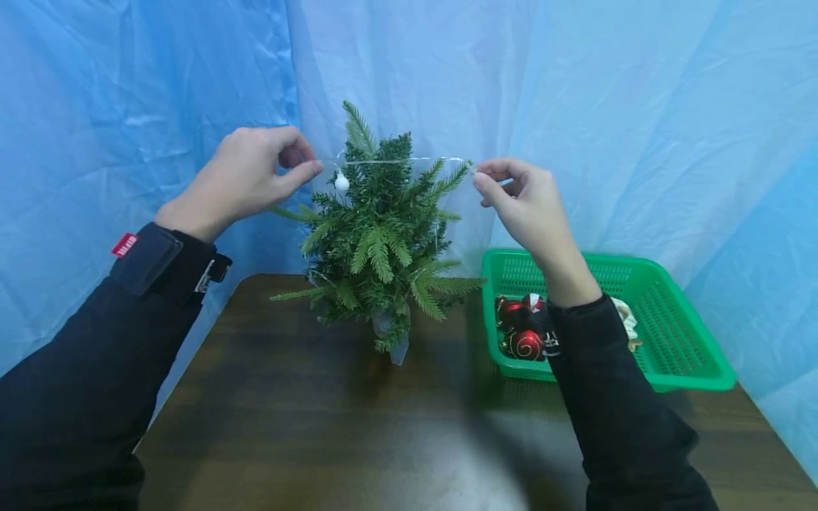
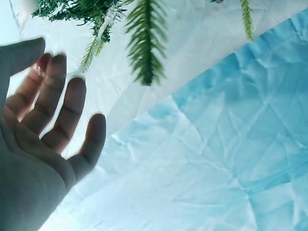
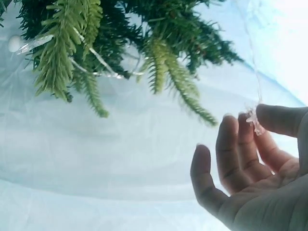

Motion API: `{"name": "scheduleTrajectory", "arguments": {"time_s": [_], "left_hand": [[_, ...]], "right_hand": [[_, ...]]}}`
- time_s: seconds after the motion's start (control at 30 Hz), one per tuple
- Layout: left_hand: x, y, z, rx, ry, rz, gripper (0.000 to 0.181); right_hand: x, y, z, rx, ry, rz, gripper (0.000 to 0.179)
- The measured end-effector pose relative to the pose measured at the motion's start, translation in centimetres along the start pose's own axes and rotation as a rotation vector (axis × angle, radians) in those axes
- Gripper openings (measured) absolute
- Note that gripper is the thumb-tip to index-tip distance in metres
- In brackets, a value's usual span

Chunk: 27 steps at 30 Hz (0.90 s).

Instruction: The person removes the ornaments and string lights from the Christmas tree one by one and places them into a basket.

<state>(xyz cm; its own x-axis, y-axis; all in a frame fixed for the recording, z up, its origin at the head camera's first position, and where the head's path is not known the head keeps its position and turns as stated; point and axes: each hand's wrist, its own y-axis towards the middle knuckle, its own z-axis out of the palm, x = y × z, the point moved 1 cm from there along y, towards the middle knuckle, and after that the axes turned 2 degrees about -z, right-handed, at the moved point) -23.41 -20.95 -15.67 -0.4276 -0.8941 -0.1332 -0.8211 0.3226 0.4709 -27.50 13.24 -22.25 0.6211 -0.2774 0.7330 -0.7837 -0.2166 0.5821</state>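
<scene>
Two hands, left hand (image 1: 246, 174) and right hand (image 1: 527, 202), pinch a clear light string (image 1: 396, 161) taut between their fingers, above the miniature tree (image 1: 377, 234); thin, limp, probably fragile: grip wire, not bulbs.

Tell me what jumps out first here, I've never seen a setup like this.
A small artificial Christmas tree stands mid-table against blue sheeting. Both hands are raised beside its top: the left hand and right hand each pinch an end of a thin clear light string stretched across the tree, with a white bulb hanging near the left. To the right sits a green basket holding red baubles.
</scene>
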Motion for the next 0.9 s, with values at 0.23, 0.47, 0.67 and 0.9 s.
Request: {"name": "scheduleTrajectory", "arguments": {"time_s": [0.23,0.47,0.67,0.9], "left_hand": [[-1.0,2.7,-0.5,0.002,-0.003,-0.091,0.048],[-1.8,5.1,-0.5,0.058,-0.183,-0.263,0.05],[-1.7,6.7,0.1,0.093,-0.281,-0.373,0.05],[-0.9,7.8,1.3,0.176,-0.236,-0.385,0.043]], "right_hand": [[-1.4,1.6,-0.4,-0.004,0.206,0.169,0.036],[-2.6,3.3,-1.1,-0.051,0.463,0.286,0.034],[-3.8,4.8,-0.9,-0.075,0.692,0.454,0.043],[-5.8,5.7,0.6,0.013,0.757,0.629,0.047]]}}
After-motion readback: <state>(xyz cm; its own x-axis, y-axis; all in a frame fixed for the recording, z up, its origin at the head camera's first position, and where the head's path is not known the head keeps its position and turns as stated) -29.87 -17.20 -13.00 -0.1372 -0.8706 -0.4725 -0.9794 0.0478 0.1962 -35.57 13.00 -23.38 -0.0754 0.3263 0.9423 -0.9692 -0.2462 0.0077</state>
